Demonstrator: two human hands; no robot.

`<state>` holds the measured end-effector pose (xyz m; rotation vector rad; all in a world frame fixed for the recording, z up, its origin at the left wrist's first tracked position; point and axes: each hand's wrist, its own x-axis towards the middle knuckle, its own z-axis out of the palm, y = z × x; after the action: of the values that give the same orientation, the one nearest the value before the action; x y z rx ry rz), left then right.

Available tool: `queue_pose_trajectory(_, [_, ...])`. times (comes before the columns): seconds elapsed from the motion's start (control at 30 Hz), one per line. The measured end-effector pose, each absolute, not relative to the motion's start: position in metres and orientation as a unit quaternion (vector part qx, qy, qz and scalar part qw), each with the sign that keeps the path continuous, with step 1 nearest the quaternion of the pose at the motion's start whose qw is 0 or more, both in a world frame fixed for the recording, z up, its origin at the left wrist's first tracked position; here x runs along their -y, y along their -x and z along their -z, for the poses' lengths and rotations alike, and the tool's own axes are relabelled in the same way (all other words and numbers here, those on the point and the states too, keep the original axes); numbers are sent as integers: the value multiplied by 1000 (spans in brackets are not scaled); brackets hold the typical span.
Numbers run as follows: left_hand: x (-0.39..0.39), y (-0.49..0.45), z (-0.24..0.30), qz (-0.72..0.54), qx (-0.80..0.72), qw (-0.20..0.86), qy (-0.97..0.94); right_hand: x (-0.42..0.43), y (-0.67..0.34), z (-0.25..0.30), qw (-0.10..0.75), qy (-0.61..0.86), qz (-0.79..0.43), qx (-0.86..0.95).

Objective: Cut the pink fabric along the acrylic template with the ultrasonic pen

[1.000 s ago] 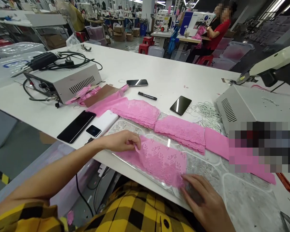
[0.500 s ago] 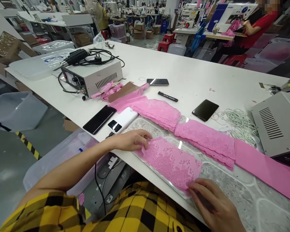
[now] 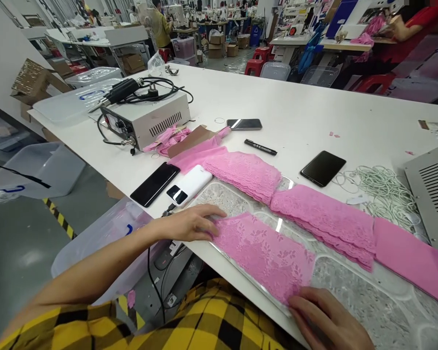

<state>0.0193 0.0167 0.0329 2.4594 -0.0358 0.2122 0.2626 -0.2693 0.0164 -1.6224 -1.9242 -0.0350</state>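
Note:
A pink lace piece [image 3: 264,253] lies flat on a clear patterned plate [image 3: 354,291] at the table's near edge. My left hand [image 3: 191,224] rests on its left end, fingers stretched flat. My right hand [image 3: 326,318] lies flat at the lace's lower right corner, fingers pressing down. Behind, two stacks of pink lace [image 3: 246,172] [image 3: 323,216] lie side by side, with a plain pink strip [image 3: 412,257] to the right.
A white power bank [image 3: 190,184] and a black phone [image 3: 155,183] lie left of the plate. Further back are a marker [image 3: 260,147], two more phones [image 3: 323,168] [image 3: 244,124] and a grey control box [image 3: 146,116] with cables. Pale cord [image 3: 379,187] and a second box [image 3: 432,192] sit right.
My left hand let the pinched lace edge down and now lies flat on it. The lace has been smoothed onto the plate. The camera view shifted left.

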Motion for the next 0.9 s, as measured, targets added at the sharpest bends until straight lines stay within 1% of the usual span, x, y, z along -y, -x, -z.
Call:
queue_pose_trajectory(0.07, [-15,-19,-30,-105,18,328,-939,268,-261,-18,323,622,13,713])
queue_pose_trajectory(0.13, [-14,-21,-33,-117,8,342,-933,265,-262,-27,343,633,-16,694])
queue_pose_trajectory(0.23, [-16,-29,-50,-133,-30,398,-907,257,-268,-55,364,650,-89,661])
queue_pose_trajectory(0.3, [-21,-36,-67,-147,-64,422,-892,251,-275,-76,373,669,-113,633])
queue_pose_trajectory(0.43, [-38,-48,-92,-85,-68,397,-911,233,-291,-100,351,696,-202,592])
queue_pose_trajectory(0.53, [-61,-62,-101,-95,-100,384,-913,208,-311,-101,346,706,-251,565])
queue_pose_trajectory(0.63, [-94,-87,-116,-152,-137,359,-911,167,-339,-110,355,732,-208,543])
queue_pose_trajectory(0.73, [-129,-109,-135,-229,-157,330,-902,121,-359,-127,406,734,-45,542])
queue_pose_trajectory(0.8, [-147,-115,-139,-262,-165,309,-899,96,-362,-132,437,697,58,566])
queue_pose_trajectory(0.87, [-158,-111,-132,-260,-168,291,-905,80,-357,-124,432,668,80,601])
queue_pose_trajectory(0.9, [-162,-106,-124,-244,-167,284,-912,75,-353,-116,416,658,67,624])
